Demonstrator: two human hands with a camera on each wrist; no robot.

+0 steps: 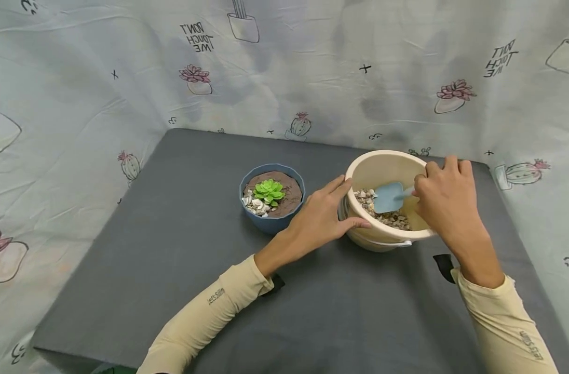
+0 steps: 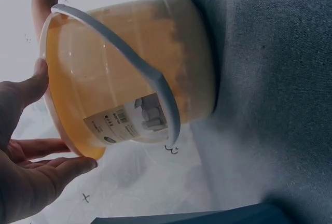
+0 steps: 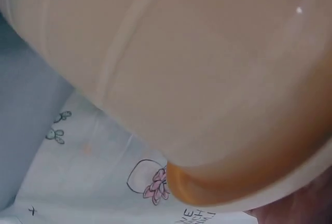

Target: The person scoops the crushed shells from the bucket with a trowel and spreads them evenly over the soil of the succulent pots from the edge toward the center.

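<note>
A cream plastic bucket (image 1: pixel 375 241) stands on the table's right half, its bottom covered with small pebbles (image 1: pixel 396 219). My left hand (image 1: pixel 319 215) holds the bucket's rim from the left, thumb toward the front and fingers farther back along the edge. In the left wrist view that hand (image 2: pixel 31 167) has its fingertips right at the rim. Over the bucket's right side, my right hand (image 1: pixel 448 197) grips the pale handle of a small shovel. The light blue shovel blade (image 1: pixel 389 197) dips inside, low over the pebbles.
Left of the bucket sits a blue pot (image 1: pixel 270 224) with a green succulent (image 1: pixel 269 192), brown soil and white stones. The bucket's bail handle (image 2: pixel 140 63) hangs down its outside. A grey cloth (image 1: pixel 172 249) covers the table; a printed curtain (image 1: pixel 312 67) surrounds it.
</note>
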